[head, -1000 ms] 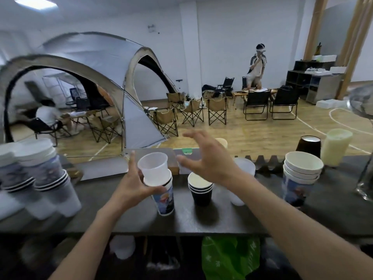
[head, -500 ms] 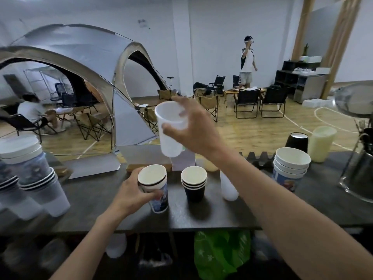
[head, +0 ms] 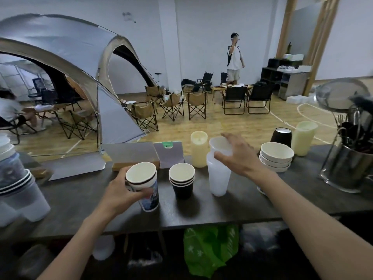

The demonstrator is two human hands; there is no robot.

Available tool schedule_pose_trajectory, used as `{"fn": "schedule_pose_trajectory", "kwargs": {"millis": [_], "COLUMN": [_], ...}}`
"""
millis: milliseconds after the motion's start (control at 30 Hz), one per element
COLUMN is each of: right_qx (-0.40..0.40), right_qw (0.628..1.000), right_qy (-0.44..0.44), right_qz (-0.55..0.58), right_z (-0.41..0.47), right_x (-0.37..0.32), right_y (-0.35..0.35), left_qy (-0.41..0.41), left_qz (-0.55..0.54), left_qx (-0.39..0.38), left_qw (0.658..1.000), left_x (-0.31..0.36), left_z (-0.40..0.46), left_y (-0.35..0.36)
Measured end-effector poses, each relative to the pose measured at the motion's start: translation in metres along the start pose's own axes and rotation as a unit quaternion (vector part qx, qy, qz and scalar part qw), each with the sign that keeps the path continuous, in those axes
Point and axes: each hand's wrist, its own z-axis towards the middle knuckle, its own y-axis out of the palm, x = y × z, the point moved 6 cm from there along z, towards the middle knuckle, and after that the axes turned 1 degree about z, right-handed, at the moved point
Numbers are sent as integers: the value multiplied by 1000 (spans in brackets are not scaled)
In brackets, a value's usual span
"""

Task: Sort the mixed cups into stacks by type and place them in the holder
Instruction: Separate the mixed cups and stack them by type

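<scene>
Two hands work the counter [head: 252, 201]: the right hand [head: 235, 156] closes on a translucent plastic cup [head: 220, 146] directly above the upright translucent stack [head: 218, 176], while the left hand [head: 123, 190] wraps the printed paper cup stack [head: 144, 184].

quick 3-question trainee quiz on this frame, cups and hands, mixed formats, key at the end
1. True or false: the right hand is lowering a black cup onto the black cup stack.
2. The left hand grips: A) the printed cup stack B) a metal jug C) a yellow cup.
3. Fill in: the right hand's translucent cup sits atop the ____ cup stack.

Key: 1 false; 2 A; 3 translucent.
</scene>
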Motion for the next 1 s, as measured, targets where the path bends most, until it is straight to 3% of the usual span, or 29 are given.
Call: {"fn": "schedule_pose_trajectory", "kwargs": {"millis": [267,433,533,667,867,1000], "right_qx": [-72,21,-66,-224,-203,-161], "right_qw": [996,989,980,962,968,969], "right_qy": [-14,-140,-181,-157,-143,-114], "right_qz": [-43,34,50,13,42,146], "right_z": [-7,-2,-2,-6,-3,13], "right_x": [1,-89,-145,-168,-170,-175], "right_y": [20,23,75,146,149,124], "left_qy": [-20,-31,-30,-16,-2,5], "left_qz": [-28,-53,-66,-70,-71,-77], "left_qx": [11,17,24,28,16,15], "left_qw": [999,998,997,997,997,997], "left_x": [-5,-9,-7,-7,-4,-2], "left_z": [-1,-2,-6,-7,-5,-5], "left_y": [4,7,8,5,3,4]}}
